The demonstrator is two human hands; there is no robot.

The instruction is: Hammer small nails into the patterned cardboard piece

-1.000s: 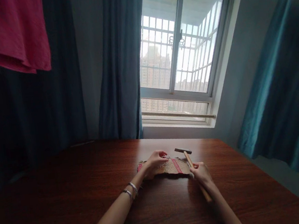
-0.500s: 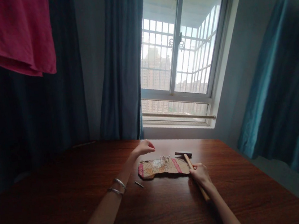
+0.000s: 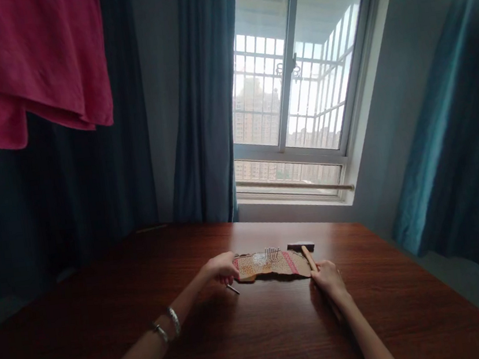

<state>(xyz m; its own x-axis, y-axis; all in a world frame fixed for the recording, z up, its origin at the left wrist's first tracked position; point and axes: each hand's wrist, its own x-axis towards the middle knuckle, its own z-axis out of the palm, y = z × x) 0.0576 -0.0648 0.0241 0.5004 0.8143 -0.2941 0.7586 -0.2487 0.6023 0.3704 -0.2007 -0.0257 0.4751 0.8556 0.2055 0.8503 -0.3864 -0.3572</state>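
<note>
Ragged tan-and-pink cardboard [image 3: 276,268] on the red-brown table [image 3: 241,336] is already holding upright metal nails [image 3: 272,253], one silvery rod [image 3: 232,289] showing off its left end under the left hand [image 3: 223,267], grip unclear to me, the right hand [image 3: 330,280] clasping a wooden-handled hammer [image 3: 309,256] opposite.

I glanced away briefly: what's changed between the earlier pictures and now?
The left hand rose away from the nails, moved left, and came down at the left end of the cardboard, by the metal rod; whether it grips either is unclear. The right hand stayed closed on the hammer; the nails still stand clustered.
</note>
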